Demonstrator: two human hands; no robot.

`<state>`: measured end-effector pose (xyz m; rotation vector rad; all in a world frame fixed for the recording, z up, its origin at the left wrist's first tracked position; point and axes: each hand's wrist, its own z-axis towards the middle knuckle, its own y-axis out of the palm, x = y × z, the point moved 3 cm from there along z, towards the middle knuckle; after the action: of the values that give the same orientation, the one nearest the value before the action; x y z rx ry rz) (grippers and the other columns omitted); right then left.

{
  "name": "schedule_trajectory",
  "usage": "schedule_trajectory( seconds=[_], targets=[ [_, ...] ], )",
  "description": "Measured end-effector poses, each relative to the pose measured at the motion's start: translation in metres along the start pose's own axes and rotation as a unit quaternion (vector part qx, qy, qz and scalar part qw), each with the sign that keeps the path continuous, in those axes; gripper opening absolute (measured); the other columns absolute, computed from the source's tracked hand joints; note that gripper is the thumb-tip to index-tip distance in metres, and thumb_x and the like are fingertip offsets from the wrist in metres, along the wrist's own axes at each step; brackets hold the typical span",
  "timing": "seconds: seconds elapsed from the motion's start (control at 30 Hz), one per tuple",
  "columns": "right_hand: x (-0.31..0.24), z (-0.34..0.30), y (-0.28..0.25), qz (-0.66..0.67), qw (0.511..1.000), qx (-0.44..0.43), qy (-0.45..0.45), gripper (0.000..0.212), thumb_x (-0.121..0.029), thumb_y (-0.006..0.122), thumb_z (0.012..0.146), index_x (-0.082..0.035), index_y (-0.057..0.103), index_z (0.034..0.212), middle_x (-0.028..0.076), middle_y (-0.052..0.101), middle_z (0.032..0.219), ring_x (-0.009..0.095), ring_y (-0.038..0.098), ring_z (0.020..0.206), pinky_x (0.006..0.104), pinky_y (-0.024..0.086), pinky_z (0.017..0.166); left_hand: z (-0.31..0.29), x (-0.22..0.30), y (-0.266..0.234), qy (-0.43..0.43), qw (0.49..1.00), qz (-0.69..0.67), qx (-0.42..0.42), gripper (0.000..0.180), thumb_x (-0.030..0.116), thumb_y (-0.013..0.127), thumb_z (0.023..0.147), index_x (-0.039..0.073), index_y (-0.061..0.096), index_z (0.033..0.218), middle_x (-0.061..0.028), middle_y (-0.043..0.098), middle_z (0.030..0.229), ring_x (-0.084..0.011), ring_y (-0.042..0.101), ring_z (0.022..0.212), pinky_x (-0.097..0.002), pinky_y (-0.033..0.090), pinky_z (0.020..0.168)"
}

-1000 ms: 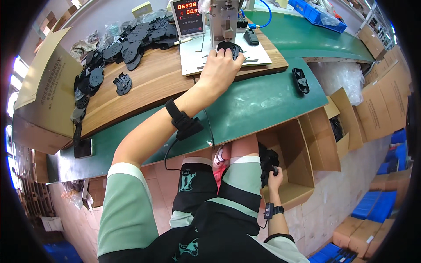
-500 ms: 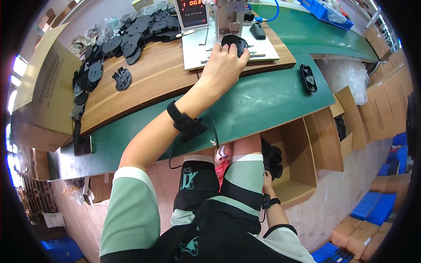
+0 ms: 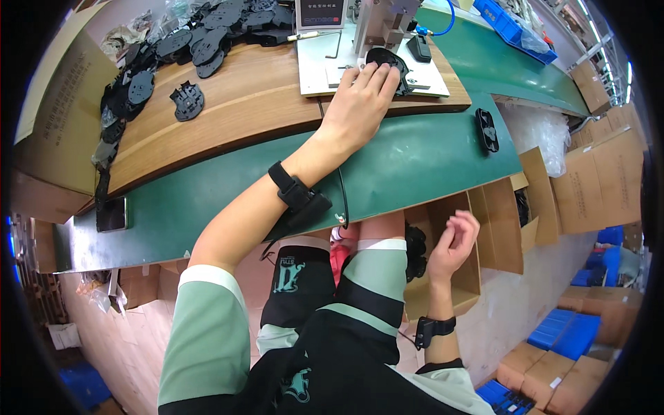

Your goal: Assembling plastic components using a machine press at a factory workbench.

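My left hand [image 3: 361, 104] reaches over the bench to the bench press [image 3: 387, 24]. Its fingers are bent over a black plastic part [image 3: 389, 58] on the press's white base plate [image 3: 315, 81]; the fingers hide some of that part. My right hand [image 3: 453, 245] is raised above an open cardboard box [image 3: 453, 290] beside my thigh. Its fingers are loosely curled, apart from the thumb, and I see nothing in them. Black parts [image 3: 415, 252] lie in that box. On the bench to the right rests a single oblong black part [image 3: 487, 130].
Black plastic parts [image 3: 214, 41] are heaped at the back left, with one loose part [image 3: 187, 101] on the wooden board [image 3: 242, 97]. A phone [image 3: 113, 214] lies at the bench's left end. A control box [image 3: 321, 15] stands beside the press. Cartons [image 3: 598, 176] line the right.
My right hand has come up from the black parts in the box, its fingers now visible. My left hand stays on the part at the press. The control box's red digits no longer show.
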<state>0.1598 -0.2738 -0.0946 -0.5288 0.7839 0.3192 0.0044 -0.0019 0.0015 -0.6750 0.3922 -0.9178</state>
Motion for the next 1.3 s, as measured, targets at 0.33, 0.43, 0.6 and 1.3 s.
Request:
schedule_trajectory(
  seconds=[0.33,0.43,0.6,1.3],
  targets=[
    [-0.096,0.159,0.142,-0.167,0.933,-0.155,-0.277,0.062,0.003,0.074,0.076,-0.005,0.059,0.136,0.015,0.059,0.139,0.037,0.054,0.131,0.0478,0.046,0.108,-0.001,0.0,0.008,-0.015,0.996,-0.079,0.034,0.07,0.005,0.063,0.086,-0.002,0.041,0.152,-0.0169,0.063,0.135,-0.0323,0.058,0.129,-0.0429,0.044,0.104],
    [-0.084,0.176,0.174,-0.202,0.923,-0.173,-0.279,0.057,0.002,0.077,0.075,-0.005,0.062,0.13,0.012,0.064,0.13,0.034,0.059,0.124,0.0472,0.051,0.101,-0.005,-0.006,0.005,-0.029,0.992,-0.12,0.016,0.079,0.004,0.064,0.083,0.002,0.035,0.156,-0.0187,0.058,0.14,-0.0362,0.057,0.13,-0.045,0.045,0.102],
    [-0.088,0.187,0.177,-0.203,0.934,-0.148,-0.255,0.031,0.002,0.078,0.073,-0.006,0.072,0.103,0.009,0.069,0.104,0.033,0.064,0.108,0.046,0.055,0.09,-0.019,-0.04,-0.011,-0.063,0.981,-0.18,0.031,0.084,-0.003,0.06,0.077,0.001,0.033,0.156,-0.0243,0.039,0.152,-0.0456,0.049,0.133,-0.0517,0.043,0.109],
    [-0.089,0.187,0.176,-0.189,0.937,-0.152,-0.251,0.028,0.003,0.076,0.076,-0.002,0.073,0.104,0.012,0.071,0.102,0.036,0.065,0.104,0.0451,0.053,0.092,-0.087,-0.123,-0.073,-0.237,0.935,0.136,-0.224,0.037,0.025,0.057,0.093,0.01,0.075,0.122,-0.02,0.068,0.122,-0.0344,0.058,0.127,-0.0525,0.04,0.11]
  ],
)
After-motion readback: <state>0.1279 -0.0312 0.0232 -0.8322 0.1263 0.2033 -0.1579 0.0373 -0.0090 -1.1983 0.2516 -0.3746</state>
